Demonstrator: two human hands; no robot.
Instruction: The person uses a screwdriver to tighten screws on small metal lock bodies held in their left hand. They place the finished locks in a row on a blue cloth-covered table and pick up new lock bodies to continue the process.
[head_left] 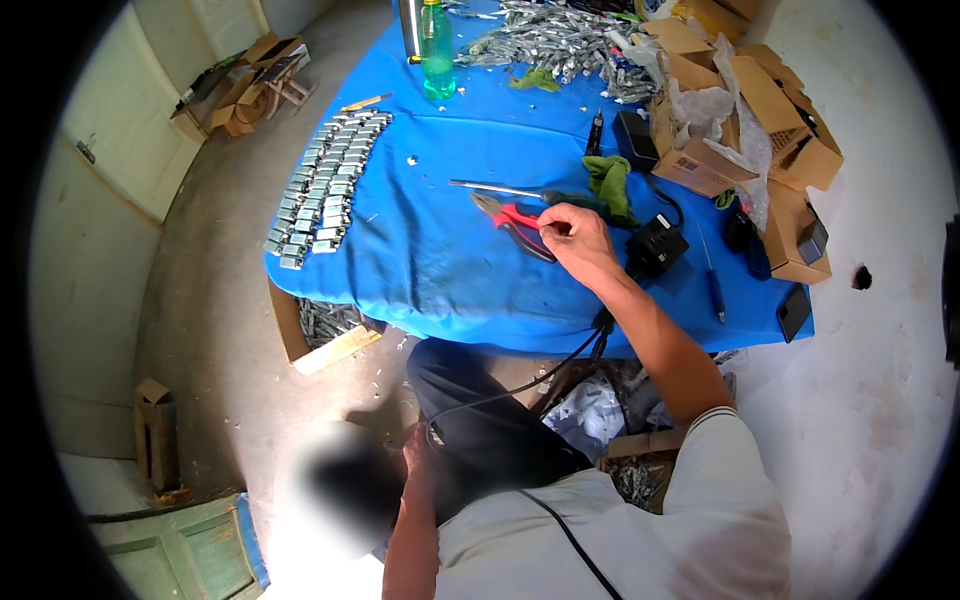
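Note:
My right hand [578,240] is over the right part of the blue-covered table, its fingers pinched together. The fingertips meet the end of one handle of red-and-black pliers [510,216]; whether they grip it is hidden. The pliers lie with jaws pointing left and handles apart. Just beyond them is a long screwdriver [500,189] with a dark handle, beside a green cloth [610,188]. Low by my leg, my left hand [415,452] is next to a black cable [500,396]; its fingers are mostly hidden.
Small metal parts [322,190] stand in rows at the table's left. A green bottle [437,60] and a heap of metal pieces [560,45] are at the back. Right are open cardboard boxes [700,165], a black adapter [657,246] and a blue-handled screwdriver [716,292].

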